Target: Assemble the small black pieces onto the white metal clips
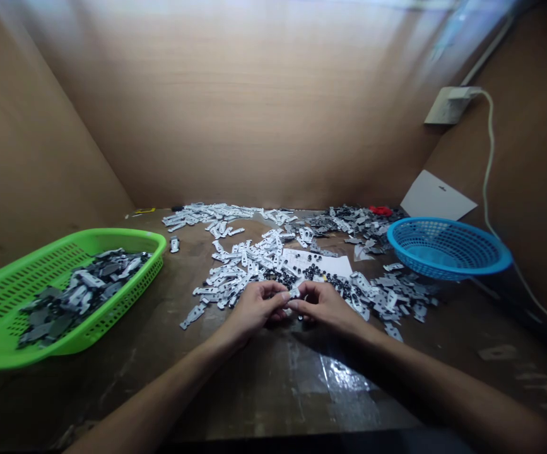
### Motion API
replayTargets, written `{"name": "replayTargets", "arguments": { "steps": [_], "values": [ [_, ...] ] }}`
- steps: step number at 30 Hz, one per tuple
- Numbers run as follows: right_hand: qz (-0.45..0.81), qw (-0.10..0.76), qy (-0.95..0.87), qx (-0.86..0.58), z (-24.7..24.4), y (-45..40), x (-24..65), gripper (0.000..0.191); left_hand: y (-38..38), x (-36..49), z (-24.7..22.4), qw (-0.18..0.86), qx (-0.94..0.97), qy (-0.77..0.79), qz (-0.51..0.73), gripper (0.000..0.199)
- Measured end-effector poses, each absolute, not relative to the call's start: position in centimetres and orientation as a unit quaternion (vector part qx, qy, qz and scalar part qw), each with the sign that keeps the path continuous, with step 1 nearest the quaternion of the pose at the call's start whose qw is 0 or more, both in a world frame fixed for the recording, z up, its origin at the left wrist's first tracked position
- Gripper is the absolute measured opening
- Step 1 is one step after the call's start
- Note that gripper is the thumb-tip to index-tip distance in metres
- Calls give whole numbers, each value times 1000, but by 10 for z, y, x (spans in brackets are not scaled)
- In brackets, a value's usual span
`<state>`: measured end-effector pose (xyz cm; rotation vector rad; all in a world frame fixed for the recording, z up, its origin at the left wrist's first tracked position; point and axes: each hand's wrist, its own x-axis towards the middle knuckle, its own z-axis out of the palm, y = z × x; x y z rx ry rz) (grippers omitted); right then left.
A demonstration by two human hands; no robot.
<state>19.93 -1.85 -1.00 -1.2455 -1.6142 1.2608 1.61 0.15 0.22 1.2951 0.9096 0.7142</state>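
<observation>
Between the fingertips of both hands is a small grey-white piece (294, 293), mostly covered by the fingers. My left hand (260, 307) pinches it from the left, and my right hand (323, 304) from the right. Just beyond the hands lie many small black round parts (311, 272), some on a white sheet of paper (339, 265). Long white pieces (228, 277) are heaped to the left of these. Shorter grey-white pieces (391, 295) are spread to the right.
A green basket (152, 243) with grey and white pieces stands at the left, a blue basket (450, 272) at the right. Dark grey pieces (363, 222) and a red item (380, 210) lie at the back. A white cable (489, 164) hangs down the right wall.
</observation>
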Motion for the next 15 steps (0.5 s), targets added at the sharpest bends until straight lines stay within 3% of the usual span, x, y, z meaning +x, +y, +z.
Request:
{"name": "replayTargets", "arguments": {
  "steps": [15],
  "values": [
    [529,353,-613,-469,-8,-16,202,32,0,15,3,656,572,397,291,34]
  ]
}}
